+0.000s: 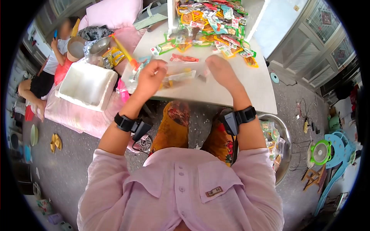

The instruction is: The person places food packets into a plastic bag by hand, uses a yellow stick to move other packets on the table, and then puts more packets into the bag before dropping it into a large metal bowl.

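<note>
Over the white table (246, 86), my left hand (152, 77) and my right hand (223, 71) are apart, both with curled fingers. Between them stretches a clear plastic bag (179, 79), blurred, with small yellow packets inside. My left hand pinches its left end. My right hand is closed at the bag's right end; whether it grips the bag is too blurred to tell. A red packet (184, 58) lies just beyond the bag. Further back is a large pile of colourful snack packets (216, 23).
A white foam box (86, 84) sits on a pink-covered bed at left, near metal bowls (100, 46). Another person (54, 57) sits beyond it. A metal basin (283, 154) with packets stands by my right elbow. An orange-yellow stick (125, 52) lies at the table's left.
</note>
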Motion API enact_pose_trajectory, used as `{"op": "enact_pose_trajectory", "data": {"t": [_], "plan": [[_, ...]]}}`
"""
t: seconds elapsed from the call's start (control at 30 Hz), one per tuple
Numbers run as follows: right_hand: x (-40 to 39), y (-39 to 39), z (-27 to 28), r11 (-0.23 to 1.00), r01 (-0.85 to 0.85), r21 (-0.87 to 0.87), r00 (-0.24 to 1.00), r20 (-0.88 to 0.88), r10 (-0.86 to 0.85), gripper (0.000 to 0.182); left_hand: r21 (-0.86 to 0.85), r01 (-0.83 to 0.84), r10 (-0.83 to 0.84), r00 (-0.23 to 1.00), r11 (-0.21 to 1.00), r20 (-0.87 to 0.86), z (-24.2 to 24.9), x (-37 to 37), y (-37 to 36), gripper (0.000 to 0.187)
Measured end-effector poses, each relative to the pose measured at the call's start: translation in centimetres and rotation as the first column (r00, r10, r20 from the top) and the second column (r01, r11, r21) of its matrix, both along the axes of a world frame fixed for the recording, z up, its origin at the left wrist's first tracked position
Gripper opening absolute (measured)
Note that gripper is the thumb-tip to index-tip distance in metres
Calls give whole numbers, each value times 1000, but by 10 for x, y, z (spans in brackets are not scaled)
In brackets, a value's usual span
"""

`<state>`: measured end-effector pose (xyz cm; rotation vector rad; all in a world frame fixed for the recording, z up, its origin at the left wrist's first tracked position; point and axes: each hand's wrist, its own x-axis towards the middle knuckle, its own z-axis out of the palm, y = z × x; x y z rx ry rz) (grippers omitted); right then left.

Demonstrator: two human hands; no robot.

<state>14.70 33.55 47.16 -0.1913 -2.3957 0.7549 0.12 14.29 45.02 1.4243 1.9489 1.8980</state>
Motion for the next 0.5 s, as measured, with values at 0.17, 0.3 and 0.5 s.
{"op": "enact_pose_trajectory", "data": {"t": [0.17, 0.3, 0.5], "plan": [[34, -13, 29, 977, -79, -198, 995, 46, 89, 12, 171, 291, -333, 882, 941, 334, 28, 17, -12, 5], [74, -44, 23, 969, -243, -49, 965, 87, 246, 25, -14, 425, -396, 854, 905, 337, 26, 53, -26, 9], [99, -86, 0, 979, -201, -44, 948, 244, 206, 18, 30, 602, -571, 739, 798, 357, 7, 86, -30, 8]]}}
